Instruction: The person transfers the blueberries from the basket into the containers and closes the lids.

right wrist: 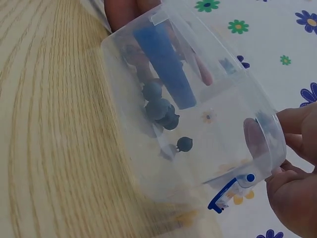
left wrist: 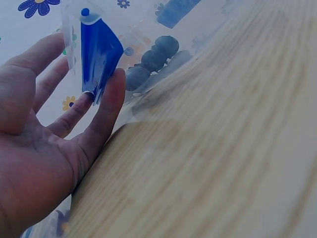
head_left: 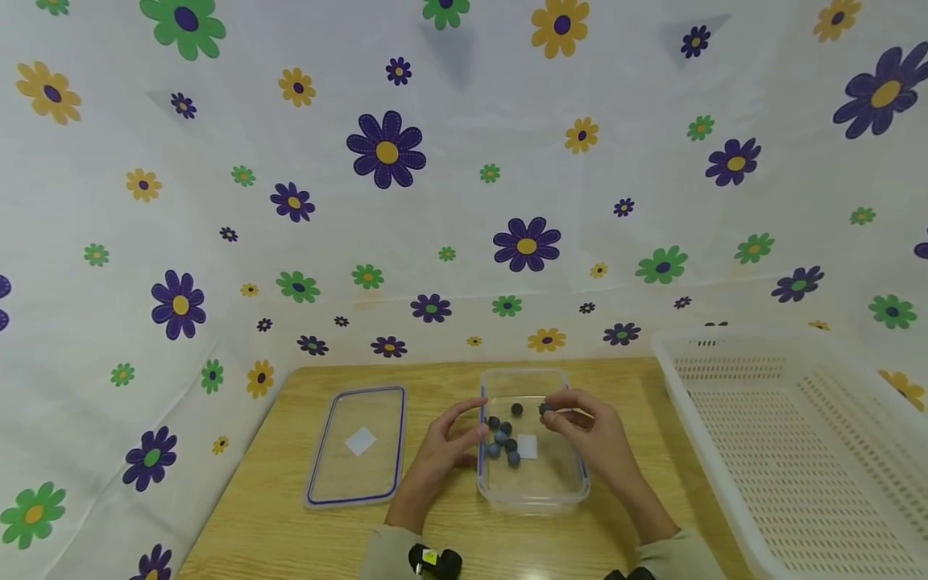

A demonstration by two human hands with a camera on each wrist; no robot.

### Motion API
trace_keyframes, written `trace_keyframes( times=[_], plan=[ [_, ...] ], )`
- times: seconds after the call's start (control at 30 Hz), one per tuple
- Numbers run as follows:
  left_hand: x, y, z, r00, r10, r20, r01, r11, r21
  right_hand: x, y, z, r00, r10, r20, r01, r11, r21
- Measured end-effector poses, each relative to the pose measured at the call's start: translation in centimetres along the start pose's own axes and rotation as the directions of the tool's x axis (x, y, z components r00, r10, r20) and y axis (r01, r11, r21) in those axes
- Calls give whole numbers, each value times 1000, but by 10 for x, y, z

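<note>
Blueberry (head_left: pixel 544 409) pinched in the right hand (head_left: pixel 598 437); left hand (head_left: pixel 437 447) (loosely spread) touches the clear container (head_left: pixel 532 490).

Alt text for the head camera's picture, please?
A person's right hand pinches a berry at a clear box holding more berries, left hand at its left side. A lid lies left on the wooden table; a white basket sits right.

The berries (head_left: pixel 514 458) look dark blue, perhaps blackish, the lid (head_left: pixel 354 467) blue-rimmed, the backdrop (head_left: pixel 464 209) white and flower-patterned.
</note>
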State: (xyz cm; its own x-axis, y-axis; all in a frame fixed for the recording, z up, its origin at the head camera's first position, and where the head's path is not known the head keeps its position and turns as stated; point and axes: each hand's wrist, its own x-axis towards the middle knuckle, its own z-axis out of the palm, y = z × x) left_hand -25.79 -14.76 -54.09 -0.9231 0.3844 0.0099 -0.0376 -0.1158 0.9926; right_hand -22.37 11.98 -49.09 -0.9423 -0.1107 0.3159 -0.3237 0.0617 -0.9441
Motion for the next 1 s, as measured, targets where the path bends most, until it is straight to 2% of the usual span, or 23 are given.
trace_keyframes(
  times=[0.07,0.3,0.7,0.87,1.0],
  plan=[
    [0,1,0,1000,3,0,-3,1000,-3,1,0,1,1000,-5,6,5,999,-47],
    [0,2,-2,1000,7,-3,-7,1000,-7,1,0,4,1000,-4,0,4,995,-102],
    [0,0,0,1000,-6,7,6,1000,-6,-1,-6,1,1000,25,8,-24,997,-70],
    [1,0,1,1000,1,12,-1,1000,-3,0,-28,-7,999,-12,49,15,999,-51],
    [0,0,1,1000,-1,10,1,1000,-10,2,-56,-16,997,-56,55,62,992,-110]
  ],
)
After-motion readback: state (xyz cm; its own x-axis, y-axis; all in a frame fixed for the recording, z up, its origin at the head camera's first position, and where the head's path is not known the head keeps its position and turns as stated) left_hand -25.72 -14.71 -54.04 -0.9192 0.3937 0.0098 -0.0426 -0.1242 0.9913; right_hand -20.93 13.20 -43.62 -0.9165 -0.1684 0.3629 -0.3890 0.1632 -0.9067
